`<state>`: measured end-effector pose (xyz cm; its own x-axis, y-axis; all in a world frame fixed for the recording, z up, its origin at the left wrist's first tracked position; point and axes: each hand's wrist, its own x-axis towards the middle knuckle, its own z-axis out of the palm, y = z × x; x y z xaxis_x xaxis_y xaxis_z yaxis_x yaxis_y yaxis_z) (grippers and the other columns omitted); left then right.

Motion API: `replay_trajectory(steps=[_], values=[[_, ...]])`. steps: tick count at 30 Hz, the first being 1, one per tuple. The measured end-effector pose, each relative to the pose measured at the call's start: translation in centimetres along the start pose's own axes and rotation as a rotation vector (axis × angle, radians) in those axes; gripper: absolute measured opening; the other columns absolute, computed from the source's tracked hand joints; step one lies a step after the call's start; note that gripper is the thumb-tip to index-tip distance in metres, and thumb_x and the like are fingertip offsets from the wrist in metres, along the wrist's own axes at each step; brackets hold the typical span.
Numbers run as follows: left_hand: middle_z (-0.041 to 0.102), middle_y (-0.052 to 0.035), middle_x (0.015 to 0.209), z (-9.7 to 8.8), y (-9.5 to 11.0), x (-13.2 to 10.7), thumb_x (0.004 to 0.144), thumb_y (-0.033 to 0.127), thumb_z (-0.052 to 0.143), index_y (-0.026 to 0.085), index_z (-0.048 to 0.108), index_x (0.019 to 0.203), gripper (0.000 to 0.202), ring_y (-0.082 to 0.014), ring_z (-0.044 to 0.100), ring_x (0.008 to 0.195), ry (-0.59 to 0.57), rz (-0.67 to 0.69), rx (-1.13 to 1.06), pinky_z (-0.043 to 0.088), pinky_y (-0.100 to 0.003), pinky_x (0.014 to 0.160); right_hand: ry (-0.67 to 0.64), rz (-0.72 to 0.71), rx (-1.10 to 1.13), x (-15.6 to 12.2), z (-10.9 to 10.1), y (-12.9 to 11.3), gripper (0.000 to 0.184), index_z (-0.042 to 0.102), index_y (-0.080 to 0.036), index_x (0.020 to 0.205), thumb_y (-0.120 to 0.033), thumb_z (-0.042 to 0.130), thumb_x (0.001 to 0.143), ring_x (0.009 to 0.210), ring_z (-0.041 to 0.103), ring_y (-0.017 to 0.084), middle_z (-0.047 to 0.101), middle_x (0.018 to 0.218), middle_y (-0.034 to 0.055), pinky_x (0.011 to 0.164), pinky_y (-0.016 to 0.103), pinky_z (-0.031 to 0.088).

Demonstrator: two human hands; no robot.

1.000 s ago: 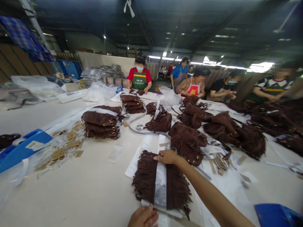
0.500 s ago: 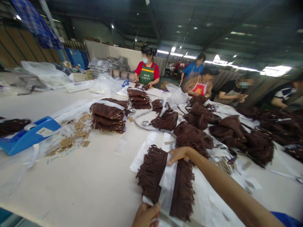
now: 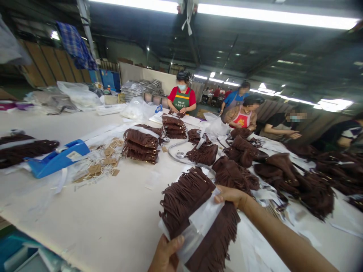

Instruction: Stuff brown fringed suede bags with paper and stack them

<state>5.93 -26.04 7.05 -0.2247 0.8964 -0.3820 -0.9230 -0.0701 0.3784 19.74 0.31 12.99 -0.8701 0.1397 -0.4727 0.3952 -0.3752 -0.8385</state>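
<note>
A dark brown fringed bag [image 3: 187, 200] is held up in front of me, tilted above the table, with a strip of white wrapping [image 3: 202, 219] across its middle. My left hand [image 3: 167, 251] grips its near left edge, thumb on top and fingers underneath. At the far edge my right hand [image 3: 231, 196] is closed on the bag, its thumb pressing the white wrapping. More brown fringed bags [image 3: 236, 173] lie just beyond my right hand.
Left of the bag are a blue tape dispenser [image 3: 61, 156] and a heap of brown tags [image 3: 100, 166]. A stack of wrapped bags [image 3: 141, 145] stands farther back. Loose bags [image 3: 295, 181] cover the table's right side. Several co-workers, one in a green apron [image 3: 181, 102], work along the far side.
The fringed bag has come up closer and turned, so its two flaps lie nearer together under the wrapping. Both hands have kept their grip. The camera view has tipped upward and left.
</note>
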Motion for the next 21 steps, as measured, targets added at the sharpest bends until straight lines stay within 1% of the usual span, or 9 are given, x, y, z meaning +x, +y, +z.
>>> replay_trajectory(steps=[2, 5, 8, 12, 15, 17, 19, 21], values=[[0.071, -0.0113, 0.116, 0.2, 1.1, -0.3, 0.057, 0.031, 0.085, 0.020, 0.056, 0.132, 0.081, -0.0356, 0.064, 0.111, 0.008, 0.017, 0.021, 0.045, -0.049, 0.103, 0.012, 0.013, 0.026, 0.1, 1.0, -0.1, 0.048, 0.070, -0.009, 0.091, -0.039, 0.087, 0.056, 0.076, 0.071, 0.021, 0.074, 0.083, 0.0097, 0.079, 0.033, 0.057], [0.070, -0.0121, 0.118, 0.1, 2.9, -0.8, 0.060, 0.031, 0.084, 0.019, 0.054, 0.134, 0.080, -0.0352, 0.064, 0.111, 0.009, 0.050, 0.079, 0.044, -0.049, 0.104, 0.048, 0.015, 0.067, 0.5, 2.2, 0.2, 0.047, 0.069, -0.009, 0.092, -0.038, 0.086, 0.058, 0.075, 0.070, 0.020, 0.073, 0.081, 0.0094, 0.076, 0.031, 0.057], [0.069, -0.0126, 0.119, -0.2, 4.8, -1.2, 0.067, 0.032, 0.080, 0.018, 0.054, 0.134, 0.073, -0.0338, 0.064, 0.112, -0.018, 0.058, 0.144, 0.043, -0.048, 0.105, 0.101, 0.020, 0.095, 1.2, 3.1, 0.9, 0.045, 0.069, -0.009, 0.093, -0.038, 0.084, 0.062, 0.072, 0.070, 0.017, 0.073, 0.081, 0.0084, 0.074, 0.029, 0.057], [0.071, -0.0128, 0.116, -0.8, 6.5, -1.0, 0.072, 0.035, 0.077, 0.016, 0.060, 0.128, 0.062, -0.0328, 0.064, 0.111, -0.046, 0.038, 0.182, 0.044, -0.047, 0.105, 0.155, -0.030, 0.128, 2.5, 4.6, 2.1, 0.038, 0.069, -0.011, 0.093, -0.038, 0.081, 0.069, 0.067, 0.067, 0.015, 0.072, 0.080, 0.0065, 0.072, 0.027, 0.056], [0.071, -0.0137, 0.114, -1.5, 7.5, -0.7, 0.075, 0.041, 0.074, 0.013, 0.064, 0.122, 0.056, -0.0344, 0.063, 0.112, -0.003, 0.012, 0.156, 0.043, -0.049, 0.105, 0.202, -0.058, 0.187, 3.4, 6.3, 2.7, 0.041, 0.068, -0.012, 0.096, -0.039, 0.081, 0.069, 0.068, 0.068, 0.015, 0.072, 0.080, 0.0054, 0.069, 0.026, 0.056], [0.071, -0.0132, 0.114, -2.3, 8.4, -0.5, 0.074, 0.043, 0.074, 0.014, 0.066, 0.118, 0.054, -0.0358, 0.061, 0.116, 0.007, 0.010, 0.195, 0.042, -0.051, 0.107, 0.221, -0.071, 0.226, 4.0, 7.3, 2.9, 0.041, 0.067, -0.014, 0.099, -0.040, 0.080, 0.070, 0.070, 0.068, 0.017, 0.072, 0.080, 0.0048, 0.070, 0.028, 0.056], [0.070, -0.0116, 0.116, -3.2, 9.6, -0.2, 0.070, 0.042, 0.077, 0.017, 0.069, 0.113, 0.051, -0.0363, 0.056, 0.123, -0.008, 0.050, 0.270, 0.037, -0.052, 0.111, 0.212, -0.092, 0.255, 4.6, 8.1, 3.0, 0.040, 0.067, -0.015, 0.101, -0.039, 0.080, 0.071, 0.070, 0.068, 0.018, 0.071, 0.079, 0.0041, 0.072, 0.030, 0.056], [0.070, -0.0093, 0.118, -4.0, 11.0, 0.3, 0.067, 0.041, 0.079, 0.021, 0.070, 0.109, 0.048, -0.0349, 0.049, 0.130, -0.041, 0.114, 0.346, 0.030, -0.049, 0.117, 0.191, -0.119, 0.283, 5.3, 8.5, 2.9, 0.039, 0.068, -0.017, 0.101, -0.038, 0.079, 0.071, 0.070, 0.068, 0.018, 0.070, 0.075, 0.0029, 0.073, 0.031, 0.055]])
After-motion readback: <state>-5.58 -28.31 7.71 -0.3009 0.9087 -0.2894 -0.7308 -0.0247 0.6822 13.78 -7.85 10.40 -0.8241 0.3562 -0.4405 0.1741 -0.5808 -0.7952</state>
